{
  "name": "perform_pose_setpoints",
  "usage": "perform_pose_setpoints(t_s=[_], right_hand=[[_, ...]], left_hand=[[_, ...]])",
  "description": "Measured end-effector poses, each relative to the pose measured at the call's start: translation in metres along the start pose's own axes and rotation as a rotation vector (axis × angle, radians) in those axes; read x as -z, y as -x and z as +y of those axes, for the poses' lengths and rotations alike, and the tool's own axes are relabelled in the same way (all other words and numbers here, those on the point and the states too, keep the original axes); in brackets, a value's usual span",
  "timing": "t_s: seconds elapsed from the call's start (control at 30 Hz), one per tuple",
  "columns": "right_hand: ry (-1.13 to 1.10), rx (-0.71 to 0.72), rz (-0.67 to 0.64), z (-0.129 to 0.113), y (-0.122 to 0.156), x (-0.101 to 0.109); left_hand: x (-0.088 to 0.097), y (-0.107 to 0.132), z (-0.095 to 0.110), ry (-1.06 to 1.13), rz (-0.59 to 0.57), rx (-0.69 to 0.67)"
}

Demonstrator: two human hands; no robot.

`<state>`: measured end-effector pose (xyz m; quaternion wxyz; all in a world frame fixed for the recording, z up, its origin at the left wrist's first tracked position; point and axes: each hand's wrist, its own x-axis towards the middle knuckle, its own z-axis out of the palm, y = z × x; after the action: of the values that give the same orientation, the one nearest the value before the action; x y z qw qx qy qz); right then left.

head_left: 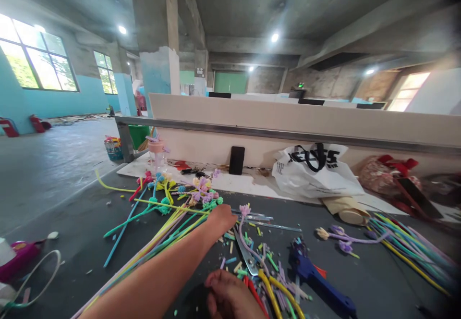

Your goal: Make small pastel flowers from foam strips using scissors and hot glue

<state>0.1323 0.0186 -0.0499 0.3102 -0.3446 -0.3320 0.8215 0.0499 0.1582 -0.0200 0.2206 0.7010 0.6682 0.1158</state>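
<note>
Closest to me, my right hand (230,297) sits low on the dark grey table top (90,242), fingers curled under in a loose fist. A red fuzzy craft stem (256,296) and a bent yellow fuzzy stem (268,288) lie just beside its knuckles; I cannot tell whether it grips either one.

Ahead of it my left arm stretches out, and my left hand (222,218) rests palm down at the far end of a long sheaf of yellow, green, blue and lilac fuzzy stems (169,235). Its fingers bend down out of sight, so I cannot tell if they hold anything. Just past those fingertips, to their left, is a cluster of small twisted stem flowers in lilac, teal and yellow (203,191).

Between my two hands lie short cut scraps of coloured stem (230,261) and steel scissors (247,256). Right of my right hand lies a blue plastic glue gun (317,280). Far beyond my left hand, a black phone (236,160) leans upright against the pale partition, with a white plastic bag with black lettering (317,172) to its right.
</note>
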Motion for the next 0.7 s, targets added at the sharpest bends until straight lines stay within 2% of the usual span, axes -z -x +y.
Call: perform_pose_setpoints(t_s=[0.23, 0.5, 0.7], right_hand=[[0.031, 0.016, -0.001, -0.003, 0.007, -0.006], [-0.012, 0.022, 0.032, -0.003, 0.008, -0.009], [-0.030, 0.049, 0.058, -0.003, 0.005, -0.008]], left_hand=[[-0.012, -0.013, 0.014, -0.037, -0.056, 0.033], [0.005, -0.034, 0.011, -0.039, -0.067, 0.103], [0.002, -0.038, 0.013, -0.025, -0.064, 0.129]])
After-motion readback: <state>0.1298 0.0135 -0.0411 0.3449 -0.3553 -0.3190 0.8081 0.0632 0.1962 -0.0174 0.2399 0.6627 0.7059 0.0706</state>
